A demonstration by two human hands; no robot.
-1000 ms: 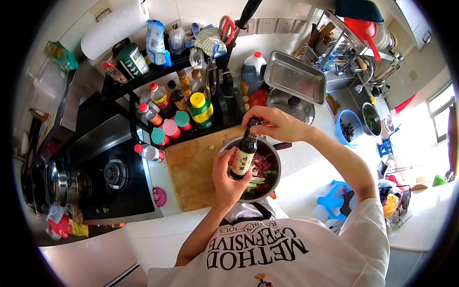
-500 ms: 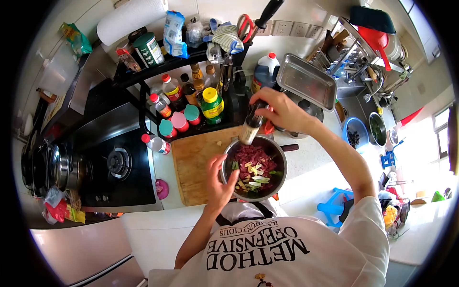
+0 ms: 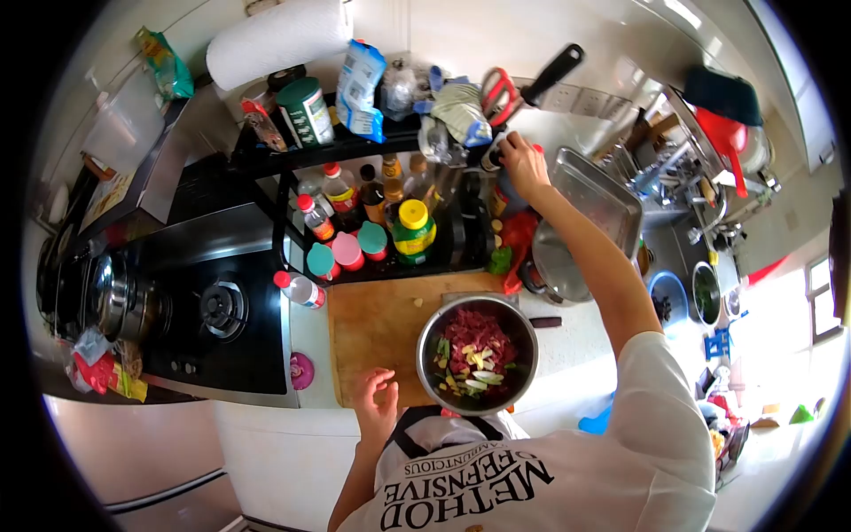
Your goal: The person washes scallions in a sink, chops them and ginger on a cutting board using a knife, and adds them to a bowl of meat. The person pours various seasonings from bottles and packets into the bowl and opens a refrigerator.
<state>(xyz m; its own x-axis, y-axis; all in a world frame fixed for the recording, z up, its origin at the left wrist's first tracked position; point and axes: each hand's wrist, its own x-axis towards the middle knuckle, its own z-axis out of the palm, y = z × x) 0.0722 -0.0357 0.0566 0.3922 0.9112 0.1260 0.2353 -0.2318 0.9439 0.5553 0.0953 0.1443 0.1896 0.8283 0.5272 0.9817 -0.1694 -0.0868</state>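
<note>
A steel bowl (image 3: 427, 383) stands at the front edge of the cutting board (image 3: 372, 332). Inside it are sliced red meat (image 3: 479, 337), pale slices and green pieces. My right hand (image 3: 525, 168) reaches over to the right end of the black rack, its fingers closed around a small seasoning bottle (image 3: 493, 156), mostly covered by the hand. To the left of the bowl, my left hand (image 3: 376, 403) hovers by the board's front edge, fingers loosely bent and apart, holding nothing. The handle of a knife (image 3: 546, 322) sticks out to the right of the bowl.
The black rack (image 3: 257, 160) holds sauce bottles, with a yellow-capped bottle (image 3: 414, 232) and lidded jars in front. A gas stove (image 3: 223, 306) lies left. At right are a pot (image 3: 563, 266), a metal tray (image 3: 598, 195), a red bag (image 3: 519, 248) and the sink.
My right hand has carried the seasoning bottle from above the bowl up to the rack's right end. My left hand has let go of the bowl's rim and drawn back toward my body.
</note>
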